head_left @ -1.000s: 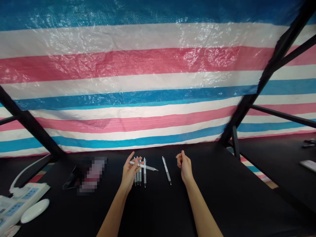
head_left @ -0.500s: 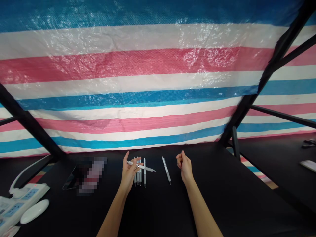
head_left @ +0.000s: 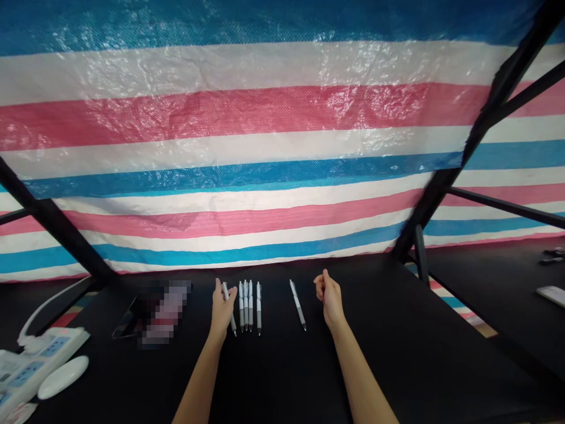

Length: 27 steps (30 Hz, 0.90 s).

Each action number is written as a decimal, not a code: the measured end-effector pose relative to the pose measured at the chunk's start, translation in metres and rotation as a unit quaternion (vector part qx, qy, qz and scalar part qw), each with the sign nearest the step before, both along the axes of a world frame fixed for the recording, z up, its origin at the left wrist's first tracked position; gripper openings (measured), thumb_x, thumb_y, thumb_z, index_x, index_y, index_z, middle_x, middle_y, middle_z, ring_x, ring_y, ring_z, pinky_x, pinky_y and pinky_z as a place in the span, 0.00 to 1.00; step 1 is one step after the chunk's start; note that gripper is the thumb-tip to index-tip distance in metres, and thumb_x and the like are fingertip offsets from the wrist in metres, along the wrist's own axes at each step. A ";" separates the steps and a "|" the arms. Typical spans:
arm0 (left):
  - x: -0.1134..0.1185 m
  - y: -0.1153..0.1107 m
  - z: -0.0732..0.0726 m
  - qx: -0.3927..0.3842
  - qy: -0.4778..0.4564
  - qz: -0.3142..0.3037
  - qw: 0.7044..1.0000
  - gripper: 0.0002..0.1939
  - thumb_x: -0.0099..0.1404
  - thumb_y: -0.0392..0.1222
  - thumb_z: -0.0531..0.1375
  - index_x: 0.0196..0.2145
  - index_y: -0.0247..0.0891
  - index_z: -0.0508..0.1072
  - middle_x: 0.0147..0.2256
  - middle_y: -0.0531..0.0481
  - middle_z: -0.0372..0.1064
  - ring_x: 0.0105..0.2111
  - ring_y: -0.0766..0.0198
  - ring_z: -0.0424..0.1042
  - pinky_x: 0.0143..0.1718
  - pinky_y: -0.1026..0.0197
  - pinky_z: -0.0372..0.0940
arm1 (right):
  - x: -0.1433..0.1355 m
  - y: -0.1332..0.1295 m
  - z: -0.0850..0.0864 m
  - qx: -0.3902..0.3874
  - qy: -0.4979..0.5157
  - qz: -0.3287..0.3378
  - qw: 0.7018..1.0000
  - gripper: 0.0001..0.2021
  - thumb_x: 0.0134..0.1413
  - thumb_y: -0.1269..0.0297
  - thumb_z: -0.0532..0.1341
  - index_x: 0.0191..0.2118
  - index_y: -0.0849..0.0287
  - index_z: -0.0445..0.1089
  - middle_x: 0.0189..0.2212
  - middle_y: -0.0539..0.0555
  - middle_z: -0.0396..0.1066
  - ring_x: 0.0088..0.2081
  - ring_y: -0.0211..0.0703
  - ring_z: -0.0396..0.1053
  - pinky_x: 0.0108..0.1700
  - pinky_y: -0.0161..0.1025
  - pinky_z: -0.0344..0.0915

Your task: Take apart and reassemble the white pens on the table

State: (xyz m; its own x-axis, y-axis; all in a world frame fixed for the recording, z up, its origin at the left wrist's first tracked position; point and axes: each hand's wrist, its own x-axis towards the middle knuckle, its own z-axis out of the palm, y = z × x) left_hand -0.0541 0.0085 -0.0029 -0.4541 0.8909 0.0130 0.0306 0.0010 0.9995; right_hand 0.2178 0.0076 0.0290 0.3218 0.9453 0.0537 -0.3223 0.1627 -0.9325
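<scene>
My left hand has its fingers closed on a white and grey pen, which slants just left of a row of similar pens. Three pens lie close side by side, and another pen lies a little to their right. Farther right, a single pen rests at a slant on the black table. To the right of that pen is my right hand, its fingers curled together; whether anything is inside them is hidden.
A blurred-out flat object lies to the left. At the far left are a white power strip with a cable and a white oval object. Black frame bars and a striped sheet stand behind.
My left hand has moved left with its pen, from above the row to its left side. The pen has turned from crosswise to nearly in line with the others. My right hand is almost unmoved.
</scene>
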 end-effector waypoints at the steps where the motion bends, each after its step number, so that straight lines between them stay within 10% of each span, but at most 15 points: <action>1: 0.000 0.002 -0.004 -0.002 0.020 -0.005 1.000 0.37 0.53 0.46 0.63 0.58 0.40 0.56 0.52 0.40 0.59 0.48 0.55 0.66 0.47 0.57 0.61 | 0.000 0.000 -0.001 -0.003 -0.009 0.001 1.000 0.25 0.44 0.40 0.57 0.19 0.60 0.66 0.09 0.42 0.48 0.12 0.28 0.42 0.16 0.32 0.37; 8: 0.006 0.001 -0.009 0.065 0.103 -0.076 0.990 0.25 0.52 0.44 0.63 0.49 0.40 0.68 0.53 0.41 0.59 0.56 0.51 0.57 0.56 0.52 0.52 | -0.003 -0.001 -0.005 -0.024 -0.208 0.023 0.978 0.22 0.49 0.45 0.56 0.17 0.58 0.65 0.09 0.45 0.52 0.15 0.32 0.50 0.20 0.32 0.44; 16: 0.008 -0.008 0.007 0.052 0.228 -0.045 0.971 0.18 0.52 0.44 0.59 0.41 0.38 0.72 0.42 0.42 0.62 0.37 0.54 0.69 0.31 0.55 0.66 | -0.015 -0.012 -0.006 -0.059 -0.515 0.036 0.854 0.18 0.44 0.54 0.63 0.13 0.57 0.61 0.14 0.48 0.62 0.18 0.36 0.57 0.23 0.33 0.43; 27: 0.010 -0.011 0.010 0.037 0.346 -0.052 0.936 0.17 0.58 0.46 0.51 0.42 0.37 0.69 0.41 0.44 0.61 0.35 0.58 0.70 0.35 0.55 0.67 | -0.020 -0.015 -0.001 -0.086 -0.669 0.127 0.728 0.11 0.48 0.62 0.59 0.19 0.58 0.65 0.21 0.49 0.68 0.26 0.37 0.64 0.25 0.33 0.45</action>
State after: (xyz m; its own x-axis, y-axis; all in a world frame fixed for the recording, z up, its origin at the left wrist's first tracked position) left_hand -0.0439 -0.0029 0.0072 -0.2243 0.9148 0.3359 0.6668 -0.1073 0.7375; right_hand 0.1982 -0.0071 0.0283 -0.0963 0.9948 0.0317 0.8926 0.1004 -0.4396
